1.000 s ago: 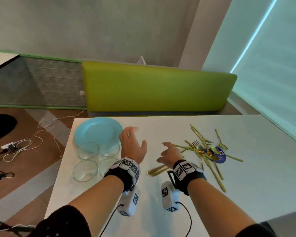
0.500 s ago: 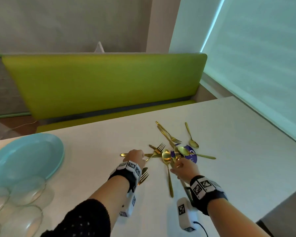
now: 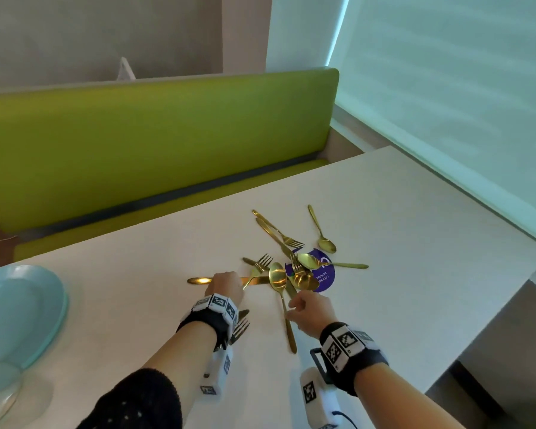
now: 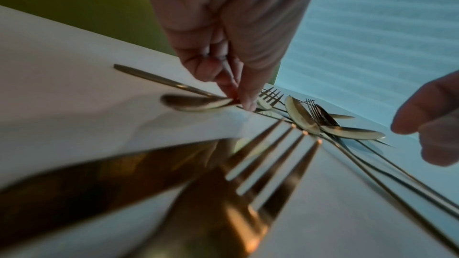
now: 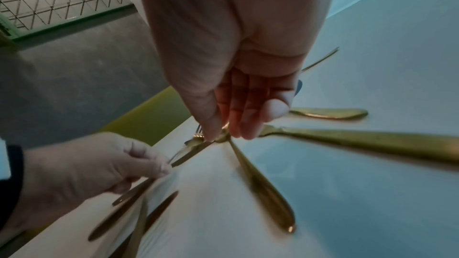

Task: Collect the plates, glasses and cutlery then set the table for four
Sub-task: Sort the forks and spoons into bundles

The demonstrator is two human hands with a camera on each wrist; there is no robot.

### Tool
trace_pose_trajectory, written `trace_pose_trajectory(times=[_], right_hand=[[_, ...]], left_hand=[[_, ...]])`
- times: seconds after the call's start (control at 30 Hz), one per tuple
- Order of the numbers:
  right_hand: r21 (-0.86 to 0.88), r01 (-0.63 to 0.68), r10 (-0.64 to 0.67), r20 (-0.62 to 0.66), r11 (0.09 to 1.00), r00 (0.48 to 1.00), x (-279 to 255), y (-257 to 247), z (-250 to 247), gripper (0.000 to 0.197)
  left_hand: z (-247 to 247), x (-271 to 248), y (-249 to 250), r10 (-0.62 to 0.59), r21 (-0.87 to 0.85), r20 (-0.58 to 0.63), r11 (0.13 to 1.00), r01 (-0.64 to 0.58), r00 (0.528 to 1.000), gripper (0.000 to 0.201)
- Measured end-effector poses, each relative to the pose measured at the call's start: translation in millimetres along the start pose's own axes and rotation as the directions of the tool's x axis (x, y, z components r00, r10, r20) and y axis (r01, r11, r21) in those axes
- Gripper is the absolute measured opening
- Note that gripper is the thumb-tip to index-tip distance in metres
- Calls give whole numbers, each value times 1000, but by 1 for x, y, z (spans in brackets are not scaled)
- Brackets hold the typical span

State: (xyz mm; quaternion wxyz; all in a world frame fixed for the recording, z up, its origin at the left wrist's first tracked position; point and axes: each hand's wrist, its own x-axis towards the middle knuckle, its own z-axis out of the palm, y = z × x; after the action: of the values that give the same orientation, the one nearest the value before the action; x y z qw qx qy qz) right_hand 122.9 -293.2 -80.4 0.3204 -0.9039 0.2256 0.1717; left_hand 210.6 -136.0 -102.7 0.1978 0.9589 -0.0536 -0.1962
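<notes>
Head view: we're at the gold cutlery pile (image 3: pixel 291 264) mid-counter (image 3: pixel 415 243), pieces crossed over each other and over a purple round sticker (image 3: pixel 324 275). Our left hand (image 3: pixel 226 286) is curled, already holding a fork and knife that stick out back under the wrist (image 3: pixel 239 328), and its fingertips (image 4: pixel 246 101) pinch at a spoon lying on the counter (image 4: pixel 198 103). Our right hand (image 3: pixel 311 308) has thumb and fingers closing on the neck of the long spoon (image 3: pixel 280 301); right wrist view shows contact at the bowl end (image 5: pixel 223 136), but whether the grip is secured we cannot tell. Plates: the blue stack (image 3: pixel 19 311) sits at the counter's left edge with clear glass pieces just beside it (image 3: pixel 0 394), untouched. Risks, as we judge them: the pieces are interlocked, so lifting one likely drags or flicks its neighbours; thin flat handles on a smooth top are hard to get under; the left hand is loaded, so another pinch could loosen the fork and knife it carries.
</notes>
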Motion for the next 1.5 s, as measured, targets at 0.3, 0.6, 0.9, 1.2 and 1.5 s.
trace_pose_trajectory(times=[0.3, 0.6, 0.9, 1.2, 1.5], right_hand=[[-27, 42, -40, 63, 999, 997, -30, -34, 64, 16], [-32, -103, 106, 113, 994, 988, -49, -73, 117, 38], [23, -201, 200, 48, 979, 979, -55, -85, 129, 26], [37, -66, 64, 62, 997, 996, -56, -84, 95, 24], [332, 145, -185, 92, 932, 979, -38, -91, 30, 27]], left_hand=[[-51, -34, -37, -50, -319, -222, 947, -24, 974, 22], [-62, -72, -95, -233, -548, -148, 828, 117, 961, 20], [-57, -98, -110, -283, -660, -79, 734, 163, 956, 25], [-50, -100, -92, -217, -694, -40, 708, 129, 975, 25], [-42, -89, -42, -89, -807, 77, 579, 114, 993, 18]])
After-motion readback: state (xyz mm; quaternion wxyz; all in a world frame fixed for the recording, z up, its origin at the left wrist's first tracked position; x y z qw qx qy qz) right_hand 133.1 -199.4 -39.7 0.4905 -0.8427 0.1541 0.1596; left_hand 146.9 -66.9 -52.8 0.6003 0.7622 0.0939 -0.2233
